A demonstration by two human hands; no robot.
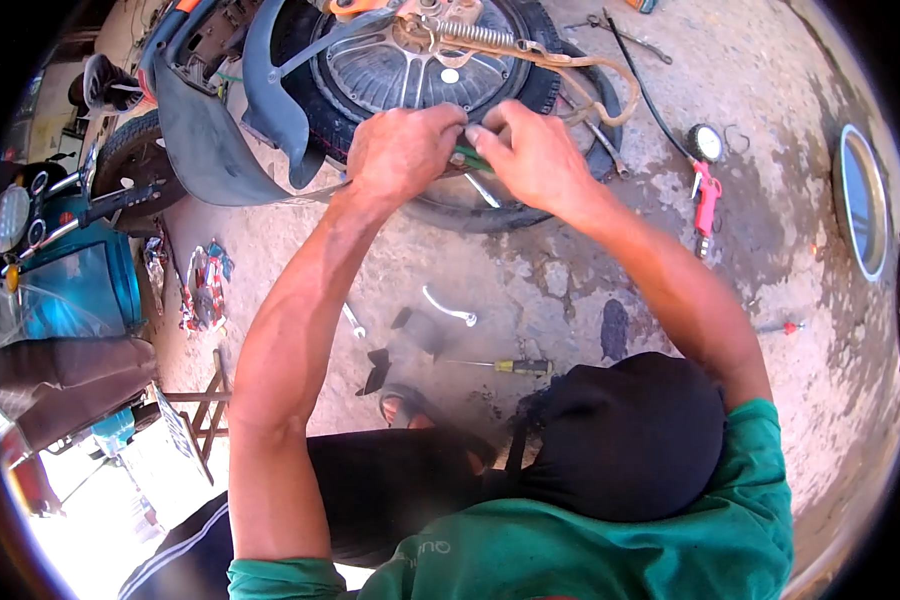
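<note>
Both of my hands come together at the near edge of a scooter wheel (370, 75) with a black tyre and a grey metal hub. My left hand (405, 150) is closed, its fingertips almost meeting those of the right. My right hand (535, 155) is closed too, with thumb and fingers pinched. Between them shows a thin green piece (470, 158), held in the fingers; its kind is mostly hidden. Under the hands, another black tyre (450, 218) lies on the ground, with a shiny metal rod (482, 190) inside its ring.
Beyond the hands are a spring shock absorber (480, 38) and grey mudguard (275, 90). On the concrete lie a curved wrench (450, 308), a spanner (354, 320), a screwdriver (520, 367) and a pink air inflator (706, 195) with a gauge. A round basin (860, 200) stands far right.
</note>
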